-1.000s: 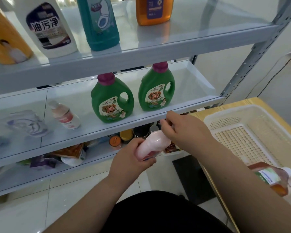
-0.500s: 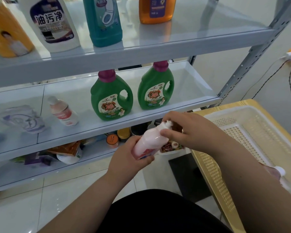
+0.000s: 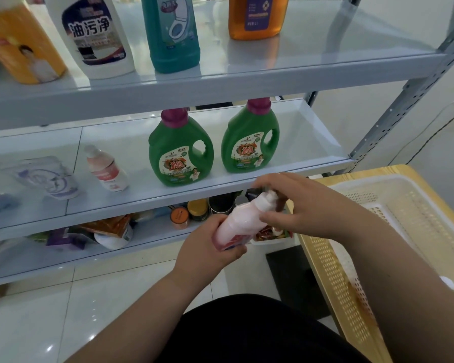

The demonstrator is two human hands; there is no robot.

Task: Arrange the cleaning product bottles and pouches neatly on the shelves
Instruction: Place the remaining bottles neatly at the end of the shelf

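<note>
I hold a small pink bottle [image 3: 243, 218] with a white cap in front of the middle shelf [image 3: 247, 183]. My left hand [image 3: 207, 251] grips its lower body. My right hand [image 3: 296, 205] curls round its neck and cap end. On the middle shelf stand two green detergent jugs [image 3: 180, 150] [image 3: 250, 138] with magenta caps, another small pink bottle [image 3: 106, 169] and pale pouches [image 3: 47, 176]. The top shelf carries an orange bottle [image 3: 21, 45], a white bottle [image 3: 95, 35], a teal toilet cleaner [image 3: 172, 32] and an amber bottle [image 3: 256, 15].
A cream perforated basket [image 3: 378, 213] sits on a wooden table at right, with an amber bottle [image 3: 362, 307] mostly hidden under my right arm. The bottom shelf [image 3: 152, 231] holds jars, packets and a small tub. A grey upright [image 3: 404, 93] frames the right side. White floor tiles lie below.
My right hand shifted along the pink bottle's cap end, exposing the white cap. The bottle stays tilted between both hands. The view moved slightly, hiding more of the basket's amber bottle.
</note>
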